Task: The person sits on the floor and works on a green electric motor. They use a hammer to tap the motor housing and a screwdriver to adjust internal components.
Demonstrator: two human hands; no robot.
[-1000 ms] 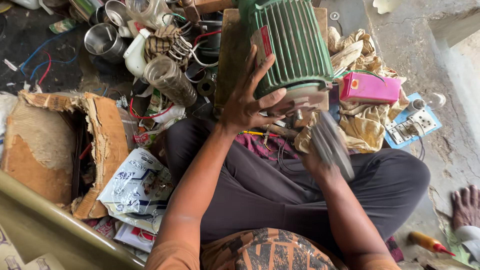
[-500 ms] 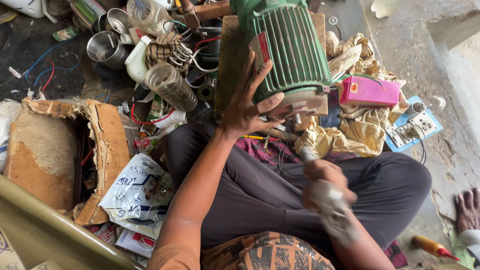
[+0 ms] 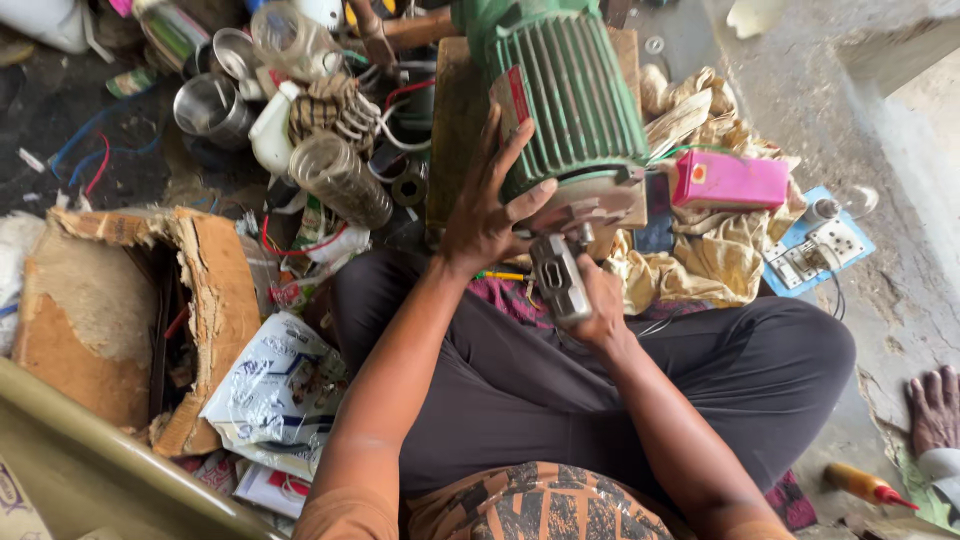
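A green ribbed electric motor (image 3: pixel 570 95) lies on a wooden board (image 3: pixel 452 130) in front of my crossed legs. My left hand (image 3: pixel 487 205) is spread flat against the motor's left side and near end, steadying it. My right hand (image 3: pixel 595 300) grips a grey metal hammer (image 3: pixel 560 275), its head raised just below the motor's grey end cover (image 3: pixel 590 200).
A torn cardboard box (image 3: pixel 130 310) stands at the left, with metal cups (image 3: pixel 210 95), a glass jar (image 3: pixel 340 180) and wires behind it. A pink box (image 3: pixel 730 180) on rags and a socket board (image 3: pixel 815 250) lie to the right. Another person's foot (image 3: pixel 935 410) and a screwdriver (image 3: pixel 865 485) are at lower right.
My right hand swung down and back toward my lap, then came up again with the hammer to the motor's end. My left hand stayed on the motor.
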